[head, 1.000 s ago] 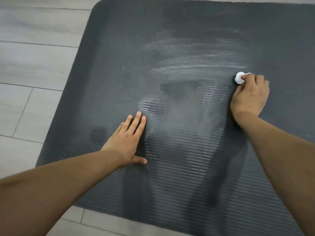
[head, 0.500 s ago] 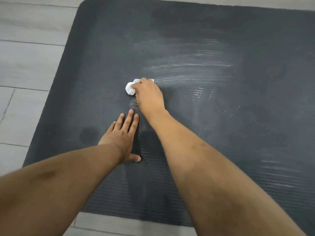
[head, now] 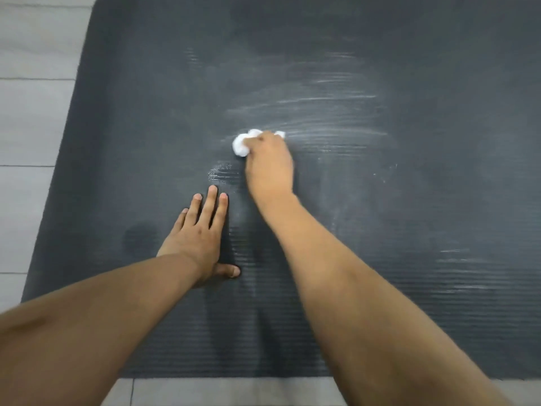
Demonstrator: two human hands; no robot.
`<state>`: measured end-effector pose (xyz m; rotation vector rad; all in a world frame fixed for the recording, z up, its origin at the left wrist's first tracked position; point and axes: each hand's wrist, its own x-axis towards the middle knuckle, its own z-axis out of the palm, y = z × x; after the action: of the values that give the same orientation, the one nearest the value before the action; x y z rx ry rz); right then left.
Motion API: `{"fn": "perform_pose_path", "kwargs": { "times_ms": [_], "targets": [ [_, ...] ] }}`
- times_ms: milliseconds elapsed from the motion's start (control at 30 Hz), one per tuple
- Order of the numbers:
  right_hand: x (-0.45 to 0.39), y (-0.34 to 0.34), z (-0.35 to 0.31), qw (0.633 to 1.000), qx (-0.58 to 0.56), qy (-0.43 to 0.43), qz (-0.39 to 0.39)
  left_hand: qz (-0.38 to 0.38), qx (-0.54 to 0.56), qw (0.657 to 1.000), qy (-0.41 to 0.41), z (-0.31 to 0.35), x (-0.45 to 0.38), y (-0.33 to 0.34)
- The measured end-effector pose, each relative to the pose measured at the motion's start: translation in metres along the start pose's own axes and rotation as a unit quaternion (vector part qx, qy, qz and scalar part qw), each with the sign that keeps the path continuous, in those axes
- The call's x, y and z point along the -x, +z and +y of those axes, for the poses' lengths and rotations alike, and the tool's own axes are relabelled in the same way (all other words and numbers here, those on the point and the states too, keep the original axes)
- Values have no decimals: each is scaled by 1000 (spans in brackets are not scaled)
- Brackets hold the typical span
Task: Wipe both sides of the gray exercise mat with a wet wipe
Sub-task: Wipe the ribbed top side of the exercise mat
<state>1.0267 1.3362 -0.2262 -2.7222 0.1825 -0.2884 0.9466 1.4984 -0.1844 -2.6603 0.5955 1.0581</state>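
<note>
Now, from the head view, the right hand (head: 269, 162) clenches a balled white wipe (head: 241, 143) and presses it onto the gray mat (head: 439, 200). Most of the wad bulges out past the fingertips on the far-left side of the fist; a small scrap shows at its far-right edge. Half a second ago the fist sat at about this same spot, and a full second ago it was far out to the right, so the stroke has swept leftward across the mat and seems to be pausing or turning at its left end.

Streaks of wet sheen (head: 322, 112) run off to the right of the grip and just beyond it, marking the band already covered. Nearer than the grip the ribbed surface looks mostly dull, with one small wet patch (head: 222, 171) just this side of the wad.

The left hand (head: 199, 238) lies flat, fingers straight, nearer than the fist and slightly left of it, bracing the mat as before.

My judgement: this face is only partly wiped, and the underside is untouched. The floor (head: 29, 127) shows left of the mat.
</note>
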Motion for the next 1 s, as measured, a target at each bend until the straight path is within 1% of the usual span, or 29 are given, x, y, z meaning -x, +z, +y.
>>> {"fn": "perform_pose_path", "kwargs": {
  "times_ms": [67, 133, 167, 200, 233, 300, 367, 433, 500, 533, 567, 633, 700, 733, 767, 833, 867, 900, 933, 1000],
  "targets": [
    [10, 13, -51, 996, -5, -31, -80, -6, -14, 1000, -4, 4, -2, -1],
    [15, 11, -54, 992, -22, -53, -116, -13, -11, 1000, -10, 6, -4, -2],
    [16, 3, -41, 991, -34, -56, -113, -10, -5, 1000, -9, 6, -4, -1],
    [19, -6, -21, 993, -39, -45, -102, -6, 2, 1000, -5, 5, -3, -1],
    [21, -16, 8, 997, -25, -18, -75, -1, 10, 1000, 0, 4, -3, -1],
    [32, -46, 76, 996, 23, 84, 5, 4, 20, 1000, 9, 3, -3, 0],
    [47, -77, 133, 975, 49, 202, 78, 8, 24, 1000, 8, 2, -2, 1],
    [52, -92, 154, 954, 74, 267, 114, 9, 25, 1000, 9, 2, -2, 2],
    [43, -80, 141, 949, 72, 289, 108, 14, 25, 1000, 10, 1, -3, 2],
    [36, -70, 124, 955, 62, 273, 99, 16, 23, 1000, 11, 1, -3, 2],
    [32, -57, 102, 966, 58, 235, 89, 15, 19, 1000, 11, 0, -2, 2],
    [32, -26, 49, 988, 58, 133, 45, 13, 16, 1000, 13, -1, 1, 2],
    [41, -3, 1, 997, 60, 54, -9, 18, 13, 1000, 11, -3, 3, 0],
    [46, -3, -16, 998, 47, 36, -27, 28, 15, 999, 10, -2, 5, -1],
    [48, -9, -19, 997, 44, 23, -51, 47, 16, 999, 10, 1, 9, -1],
    [49, -30, 0, 994, 67, -17, -83, 99, 19, 995, 15, 7, 25, 7],
    [47, -42, 21, 991, 90, -19, -97, 114, 29, 993, 24, 9, 33, 15],
    [47, -54, 49, 989, 115, -4, -94, 109, 44, 992, 37, 9, 41, 24],
    [46, -66, 79, 986, 142, 22, -79, 87, 59, 993, 49, 6, 47, 34],
    [50, -87, 133, 978, 185, 81, -58, 43, 55, 995, 75, -4, 52, 48]
  ]
}}
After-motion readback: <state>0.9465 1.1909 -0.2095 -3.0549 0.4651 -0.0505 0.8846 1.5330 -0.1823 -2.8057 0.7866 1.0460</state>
